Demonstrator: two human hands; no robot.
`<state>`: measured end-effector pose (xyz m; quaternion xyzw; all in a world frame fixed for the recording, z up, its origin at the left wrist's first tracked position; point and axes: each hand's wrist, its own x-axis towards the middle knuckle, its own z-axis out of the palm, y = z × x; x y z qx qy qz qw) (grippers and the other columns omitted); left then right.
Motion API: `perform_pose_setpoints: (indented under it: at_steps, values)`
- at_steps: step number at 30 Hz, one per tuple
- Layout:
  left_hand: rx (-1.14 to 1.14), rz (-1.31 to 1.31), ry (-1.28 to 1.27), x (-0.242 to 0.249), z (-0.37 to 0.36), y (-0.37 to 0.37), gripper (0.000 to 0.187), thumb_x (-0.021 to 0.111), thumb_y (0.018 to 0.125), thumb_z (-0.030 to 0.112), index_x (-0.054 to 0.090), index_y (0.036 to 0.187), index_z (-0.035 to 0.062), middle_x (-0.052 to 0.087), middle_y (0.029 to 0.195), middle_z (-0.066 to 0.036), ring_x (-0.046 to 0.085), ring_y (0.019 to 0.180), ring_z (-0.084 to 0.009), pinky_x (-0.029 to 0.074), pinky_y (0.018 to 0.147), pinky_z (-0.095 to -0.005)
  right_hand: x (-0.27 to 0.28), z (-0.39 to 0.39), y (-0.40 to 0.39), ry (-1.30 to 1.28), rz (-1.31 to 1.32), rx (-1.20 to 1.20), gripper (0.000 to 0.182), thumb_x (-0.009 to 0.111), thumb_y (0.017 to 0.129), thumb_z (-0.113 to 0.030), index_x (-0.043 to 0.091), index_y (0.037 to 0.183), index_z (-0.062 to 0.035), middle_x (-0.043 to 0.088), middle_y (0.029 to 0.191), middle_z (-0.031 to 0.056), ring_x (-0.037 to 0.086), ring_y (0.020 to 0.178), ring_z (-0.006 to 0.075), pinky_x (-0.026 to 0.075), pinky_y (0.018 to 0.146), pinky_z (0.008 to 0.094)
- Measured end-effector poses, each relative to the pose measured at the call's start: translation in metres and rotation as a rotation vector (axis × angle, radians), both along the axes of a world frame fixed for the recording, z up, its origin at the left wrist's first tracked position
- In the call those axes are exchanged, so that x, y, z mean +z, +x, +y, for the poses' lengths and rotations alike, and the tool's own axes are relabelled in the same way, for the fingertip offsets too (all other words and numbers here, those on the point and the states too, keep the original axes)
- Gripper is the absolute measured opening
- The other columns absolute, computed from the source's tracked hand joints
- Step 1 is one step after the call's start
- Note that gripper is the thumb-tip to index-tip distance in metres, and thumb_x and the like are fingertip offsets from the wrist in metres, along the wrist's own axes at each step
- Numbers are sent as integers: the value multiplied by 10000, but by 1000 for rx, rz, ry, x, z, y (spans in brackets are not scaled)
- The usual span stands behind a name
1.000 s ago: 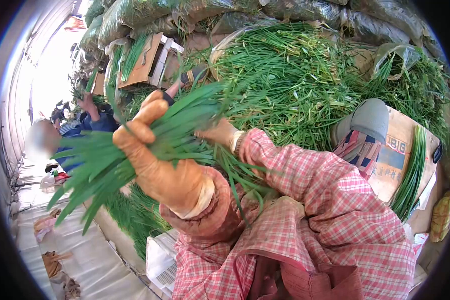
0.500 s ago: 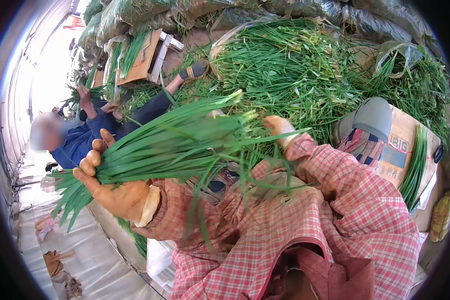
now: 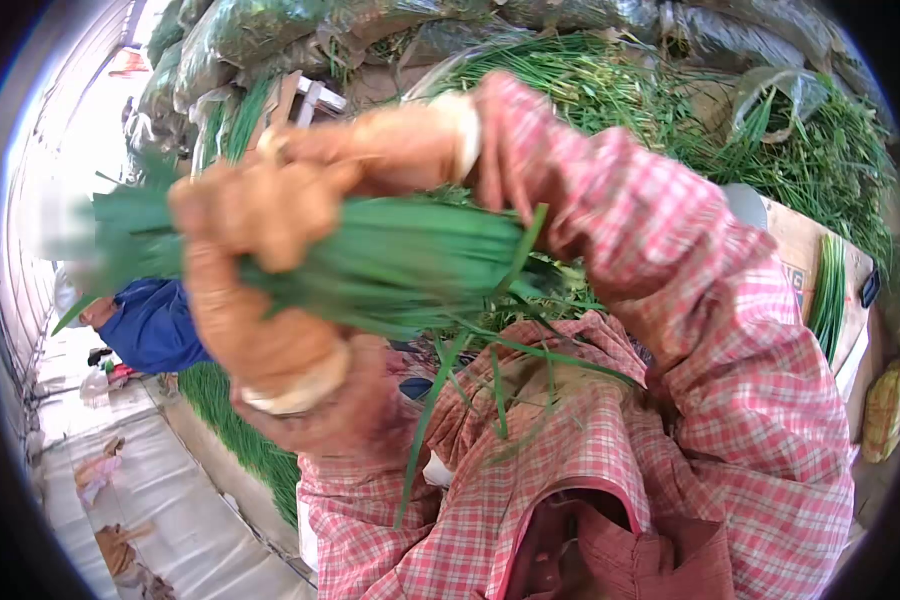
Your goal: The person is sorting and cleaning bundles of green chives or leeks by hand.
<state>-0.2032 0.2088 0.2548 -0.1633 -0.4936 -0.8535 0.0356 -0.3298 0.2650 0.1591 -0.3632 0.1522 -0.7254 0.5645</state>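
Observation:
A thick bunch of green garlic chives (image 3: 425,255) is held up sideways in front of my chest, its leaves fanning out at the left end. My left hand (image 3: 260,320), in an orange-tan glove, is closed around the bunch from below. From above, my right hand (image 3: 370,150), gloved alike, reaches across and closes on the same left part of the bunch. The fingers of both hands overlap there and are smeared by motion. Several loose leaves (image 3: 500,385) dangle from the bunch over my checked smock.
A large heap of chives (image 3: 590,85) lies beyond my arms. Plastic-wrapped bundles (image 3: 260,45) are stacked at the back. On the right, a cardboard sheet (image 3: 785,235) carries a small bunch (image 3: 828,300). Another person in a blue top (image 3: 155,325) sits at left, partly hidden.
My right hand has swung from the bunch's right end across to its left part and closed there beside my left hand. The other person is now more covered by the leaves and my hands.

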Motion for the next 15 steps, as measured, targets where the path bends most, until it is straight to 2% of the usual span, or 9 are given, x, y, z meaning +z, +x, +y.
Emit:
perform_pose_setpoints:
  at_steps: [2,4,6,8,9,11,12,14,15]
  values:
    - [-9,-9,180,-1,-30,0,269,378,930,215,341,676,132,378,624,14,392,673,-121,354,755,-318,-67,5,5,-468,780,-519,506,372,937,-339,328,1304,7,397,1306,150,394,1185,248,297,1007,356]
    - [134,-153,504,-20,-84,11,336,403,923,215,292,614,144,288,554,37,308,575,-123,338,696,-312,-100,18,22,-323,773,-380,567,447,883,-415,393,1268,-2,449,1257,125,424,1159,206,318,997,334]
    - [271,-192,671,-53,-147,35,343,414,911,175,293,592,143,322,562,34,327,560,-125,338,667,-300,-117,44,45,13,367,99,652,427,870,-472,317,1291,13,369,1300,131,339,1204,194,269,1016,341]
    - [860,-249,42,-99,-213,75,313,406,910,160,357,605,112,371,589,14,392,586,-139,402,681,-319,-141,80,60,109,257,171,677,400,889,-454,217,1354,2,281,1384,133,269,1270,206,224,1047,358]
    - [1082,-328,-170,-113,-224,91,299,402,909,152,387,616,98,397,605,4,425,603,-146,430,690,-330,-154,88,71,235,137,148,660,479,867,-436,272,1351,-37,344,1361,96,340,1241,189,270,1035,338]
    - [1306,-513,-112,-123,-189,111,261,394,906,135,437,655,76,458,643,-17,491,653,-164,476,713,-356,-138,103,91,165,-194,179,900,530,782,-544,91,1392,-48,174,1425,151,254,1286,263,248,1036,405]
    - [1393,-574,-254,-130,-194,125,227,390,903,125,456,694,67,488,680,-32,509,681,-174,483,728,-366,-145,102,94,170,-212,164,828,569,789,-457,142,1387,-76,263,1382,153,392,1166,261,378,901,370]
    - [1543,-694,-543,-162,-216,156,179,380,897,105,494,771,48,548,755,-60,544,738,-195,497,759,-387,-153,106,87,300,-98,212,732,634,788,-260,221,1372,-106,459,1240,142,597,873,230,504,539,263]
    - [1503,-649,-402,-181,-235,180,155,384,891,100,499,799,49,563,801,-73,551,765,-198,498,755,-385,-162,105,91,380,-157,252,649,638,786,-216,314,1335,-92,556,1069,86,568,754,135,441,497,227]
